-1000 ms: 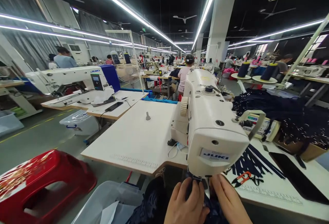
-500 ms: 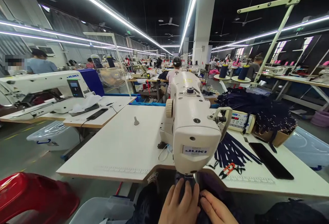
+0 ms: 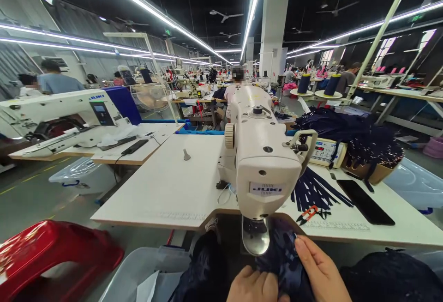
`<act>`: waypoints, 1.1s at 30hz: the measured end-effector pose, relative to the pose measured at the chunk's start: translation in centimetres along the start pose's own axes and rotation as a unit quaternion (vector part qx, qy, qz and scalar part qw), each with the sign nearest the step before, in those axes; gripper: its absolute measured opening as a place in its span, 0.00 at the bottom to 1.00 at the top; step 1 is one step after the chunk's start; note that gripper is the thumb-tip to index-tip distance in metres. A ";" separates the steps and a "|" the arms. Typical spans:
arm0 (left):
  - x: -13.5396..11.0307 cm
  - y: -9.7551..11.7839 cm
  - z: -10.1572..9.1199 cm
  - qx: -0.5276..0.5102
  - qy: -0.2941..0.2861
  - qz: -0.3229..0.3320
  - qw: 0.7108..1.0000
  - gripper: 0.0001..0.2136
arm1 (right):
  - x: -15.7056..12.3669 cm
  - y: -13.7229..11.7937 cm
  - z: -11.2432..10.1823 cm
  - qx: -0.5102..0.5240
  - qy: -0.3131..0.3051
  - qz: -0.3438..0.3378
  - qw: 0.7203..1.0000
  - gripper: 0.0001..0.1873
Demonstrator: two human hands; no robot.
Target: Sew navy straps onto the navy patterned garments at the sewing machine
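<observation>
A white JUKI sewing machine [image 3: 265, 163] stands on a white table [image 3: 173, 186] in front of me. Dark navy patterned fabric [image 3: 285, 258] lies under its head, near the needle end. My left hand [image 3: 254, 286] sits at the bottom edge with its fingers curled over the near part of the fabric. My right hand [image 3: 320, 272] lies flat on the fabric's right side, fingers stretched toward the machine. A second mound of dark fabric [image 3: 391, 276] rests at the lower right.
Navy strips [image 3: 316, 193], red-handled thread snips [image 3: 308, 213], a black phone [image 3: 365, 196] and a control box [image 3: 323, 152] lie right of the machine. A box piled with dark fabric [image 3: 356, 142] stands behind. Red stool [image 3: 51, 251] and clear bin [image 3: 141, 276] at lower left. Other workers sit beyond.
Both hands have drawn back toward me and away from the needle. The right hand now lies flat on the fabric. The view tilted slightly, showing the machine's lower end.
</observation>
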State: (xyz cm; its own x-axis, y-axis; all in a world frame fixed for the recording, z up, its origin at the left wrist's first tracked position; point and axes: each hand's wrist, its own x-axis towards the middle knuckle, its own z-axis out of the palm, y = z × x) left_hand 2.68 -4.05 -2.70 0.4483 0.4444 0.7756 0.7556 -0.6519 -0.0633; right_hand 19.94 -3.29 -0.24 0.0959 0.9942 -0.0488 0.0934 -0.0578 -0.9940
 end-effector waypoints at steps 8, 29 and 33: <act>-2.2 0.7 -0.8 0.024 -0.076 -0.059 0.995 0.14 | 0.5 1.1 1.1 -0.243 -0.107 -0.230 0.936 0.20; 2.1 -2.9 -4.5 -0.016 -0.168 -0.073 0.983 0.15 | 4.5 0.6 3.4 -0.211 -0.070 -0.115 0.968 0.16; 1.7 -2.5 -4.0 0.025 -0.206 -0.056 0.977 0.16 | 4.7 0.9 2.8 -0.117 -0.108 -0.077 0.984 0.15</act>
State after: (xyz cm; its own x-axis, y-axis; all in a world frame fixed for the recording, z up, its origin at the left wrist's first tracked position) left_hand -0.42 -4.13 1.28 0.5083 0.7271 0.4616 0.8285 -0.5591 -0.0315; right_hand 17.72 1.64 -1.67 -0.1471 0.9875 0.0568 0.3187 0.1016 -0.9424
